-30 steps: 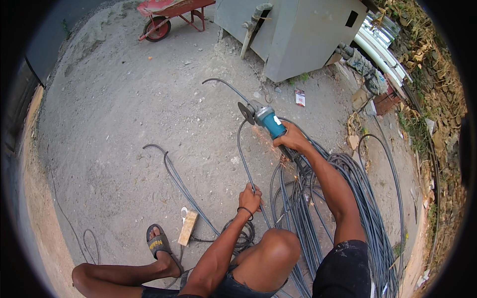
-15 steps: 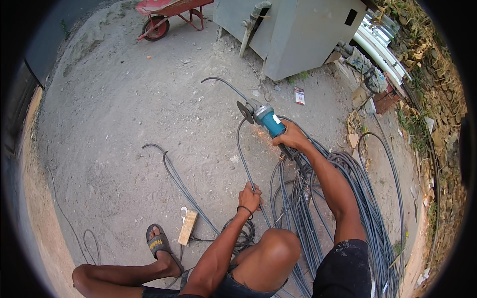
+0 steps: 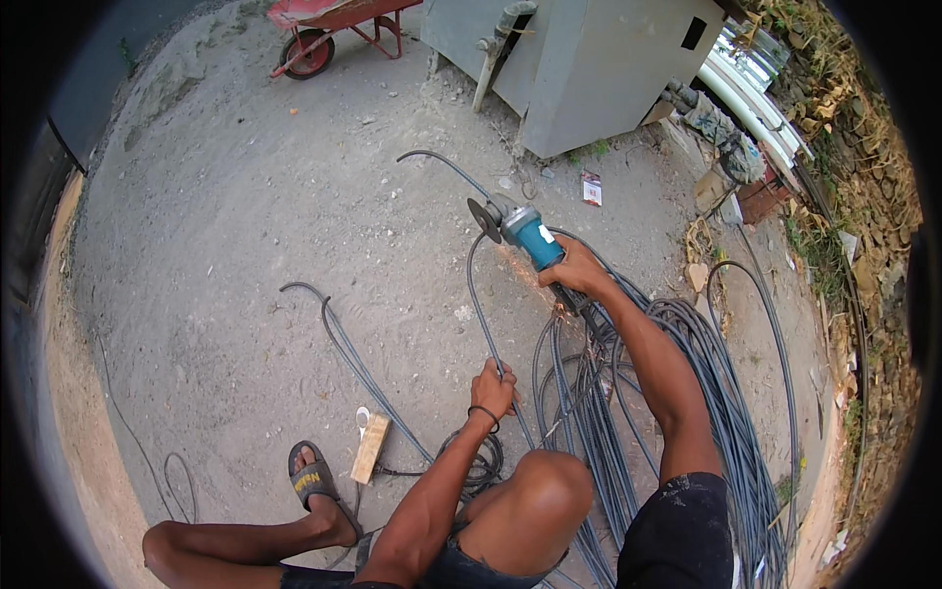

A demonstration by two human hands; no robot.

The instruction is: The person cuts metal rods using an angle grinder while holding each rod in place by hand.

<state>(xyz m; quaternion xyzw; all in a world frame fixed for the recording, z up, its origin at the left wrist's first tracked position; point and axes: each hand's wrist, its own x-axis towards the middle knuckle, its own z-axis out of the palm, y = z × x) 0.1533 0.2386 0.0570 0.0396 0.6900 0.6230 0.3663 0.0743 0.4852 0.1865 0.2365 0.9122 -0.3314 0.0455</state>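
My right hand [image 3: 577, 268] is wrapped round the body of a teal angle grinder [image 3: 535, 239]. Its dark cutting disc [image 3: 484, 220] meets a grey steel rod [image 3: 477, 285], and orange sparks fly down past the tool toward the bundle. Lower on that same rod, my left hand [image 3: 493, 391] is closed round it, a dark band at the wrist. Beside my right forearm lies a large bundle of bent steel rods [image 3: 702, 393], partly hidden by my arm and knee. One curved rod end [image 3: 432, 155] sticks out beyond the grinder.
Left of my left hand, more bent rods [image 3: 353, 358] lie near a wooden block [image 3: 369, 450] and a white roll [image 3: 363, 417]. My sandalled foot [image 3: 316, 483] rests nearby. A grey box-like structure [image 3: 589, 79] and a red wheelbarrow [image 3: 343, 20] stand at the back.
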